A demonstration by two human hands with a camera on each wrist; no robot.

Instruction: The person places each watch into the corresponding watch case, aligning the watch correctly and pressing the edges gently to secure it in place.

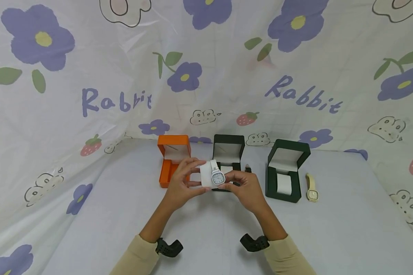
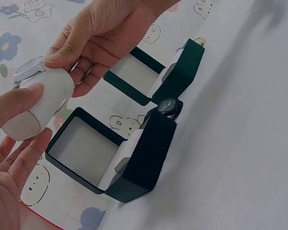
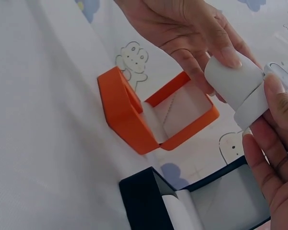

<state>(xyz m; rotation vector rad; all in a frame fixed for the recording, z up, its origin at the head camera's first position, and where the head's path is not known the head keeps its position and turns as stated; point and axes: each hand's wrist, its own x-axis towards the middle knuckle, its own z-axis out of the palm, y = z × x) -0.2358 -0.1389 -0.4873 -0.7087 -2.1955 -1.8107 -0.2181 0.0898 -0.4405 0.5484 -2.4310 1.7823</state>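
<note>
A white watch cushion [image 1: 205,177] is held above the table, with a white watch [image 1: 218,178] at its right end. My left hand [image 1: 181,184] grips the cushion between thumb and fingers. With thumb and fingers, my right hand [image 1: 246,190] pinches the watch by its case and strap. In the right wrist view the white strap [image 3: 252,108] runs around the end of the cushion [image 3: 230,81]; whether its clasp is fastened is hidden. Behind the hands stands an orange box [image 1: 166,173], its lid raised and no cushion visible inside.
A dark box [image 1: 228,139] with raised lid and white cushion stands behind the hands. A black-strapped watch [image 1: 248,168] lies beside it. To the right are an open green box [image 1: 289,196] with a white cushion and a gold-coloured watch [image 1: 312,194]. A patterned cloth [image 1: 223,99] hangs behind.
</note>
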